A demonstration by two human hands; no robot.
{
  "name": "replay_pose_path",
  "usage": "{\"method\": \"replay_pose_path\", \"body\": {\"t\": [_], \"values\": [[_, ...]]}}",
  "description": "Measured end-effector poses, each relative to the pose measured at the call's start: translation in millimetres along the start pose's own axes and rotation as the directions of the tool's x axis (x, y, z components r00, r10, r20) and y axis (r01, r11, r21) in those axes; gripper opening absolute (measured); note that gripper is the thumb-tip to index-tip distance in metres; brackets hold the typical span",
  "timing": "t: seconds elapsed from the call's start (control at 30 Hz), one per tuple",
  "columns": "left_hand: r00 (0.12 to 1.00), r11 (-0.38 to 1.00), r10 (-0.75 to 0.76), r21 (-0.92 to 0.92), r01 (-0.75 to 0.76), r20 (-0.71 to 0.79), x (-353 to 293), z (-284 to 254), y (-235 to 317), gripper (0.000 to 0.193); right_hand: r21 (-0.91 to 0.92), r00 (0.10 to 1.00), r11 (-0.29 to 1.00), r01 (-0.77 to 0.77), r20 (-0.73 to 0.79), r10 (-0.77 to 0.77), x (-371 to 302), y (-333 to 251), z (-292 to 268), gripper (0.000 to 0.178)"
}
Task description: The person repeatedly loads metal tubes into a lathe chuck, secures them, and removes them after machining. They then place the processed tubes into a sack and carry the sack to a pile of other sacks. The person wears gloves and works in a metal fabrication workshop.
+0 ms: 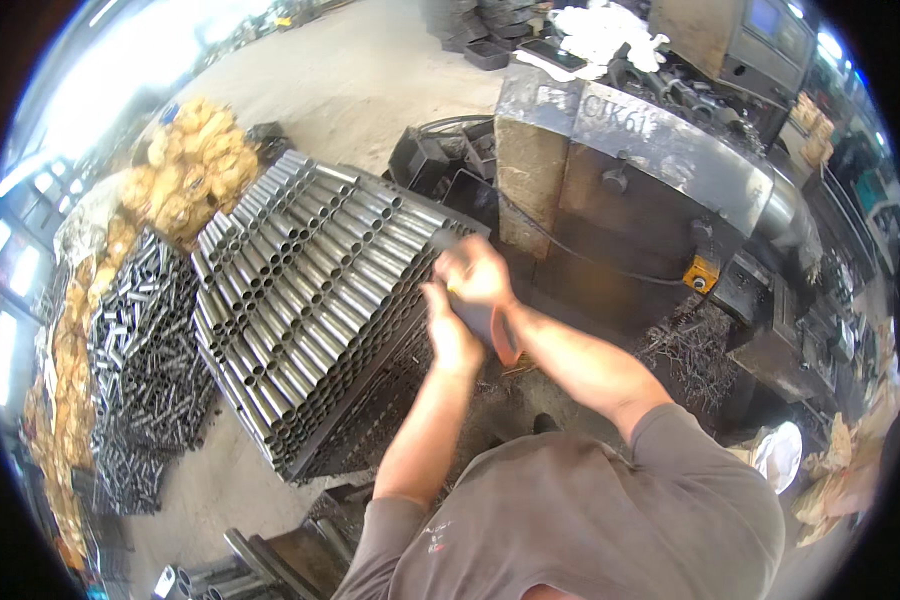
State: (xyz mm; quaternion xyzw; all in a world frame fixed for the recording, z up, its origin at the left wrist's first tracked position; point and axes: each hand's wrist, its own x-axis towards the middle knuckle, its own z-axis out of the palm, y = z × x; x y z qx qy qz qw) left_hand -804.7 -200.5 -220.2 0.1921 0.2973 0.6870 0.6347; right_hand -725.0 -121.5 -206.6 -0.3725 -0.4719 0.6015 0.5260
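My left hand (452,335) and my right hand (477,275) meet in front of me, beside the near right corner of a stack of metal tubes (320,290). Between them is a dark, glove-like piece with an orange edge (492,328), its edge hanging by my right wrist. The curled fingers of my right hand grip it, blurred by motion. My left hand presses against its side, fingers partly hidden behind the right hand. A blurred grey tip (448,240) shows past my right fingers; I cannot tell whether it belongs to the same piece.
A large grimy machine (620,190) stands on the right with a cable and a yellow box (701,274). On the left lie a heap of short metal pieces (145,350) and yellowish sacks (198,150). Dark bins (425,160) stand behind the stack; more large tubes (220,580) lie lower left.
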Motion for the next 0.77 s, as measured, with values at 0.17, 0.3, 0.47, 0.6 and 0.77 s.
{"method": "replay_pose_path", "body": {"t": [0.17,0.3,0.47,0.6,0.77], "values": [[0.981,0.95,0.118,0.305,-0.066,-0.153,16.5,-37.0,-51.9,0.071,-0.19,0.992,0.978,-0.09,0.065,0.104,-39.0,24.1,15.3,0.07],[0.857,0.716,0.496,0.625,-0.311,-0.141,60.5,-49.0,-86.9,0.067,-0.152,0.969,0.969,-0.195,0.127,0.214,-65.3,11.6,11.6,0.088],[0.928,0.904,-0.366,-0.212,0.371,0.066,86.9,-3.2,-46.2,0.082,-0.58,0.993,0.807,-0.106,-0.019,0.116,-28.4,-4.6,-68.3,0.086],[0.916,0.948,-0.27,-0.087,0.308,0.297,106.6,63.9,-33.9,0.084,-0.735,0.982,0.657,0.166,0.066,-0.174,8.8,-71.6,-113.8,0.075],[0.912,0.867,-0.101,0.485,-0.115,0.398,166.8,113.4,13.1,0.079,-0.842,0.782,0.39,0.373,0.059,-0.62,77.6,-255.0,-160.3,0.066]]}}
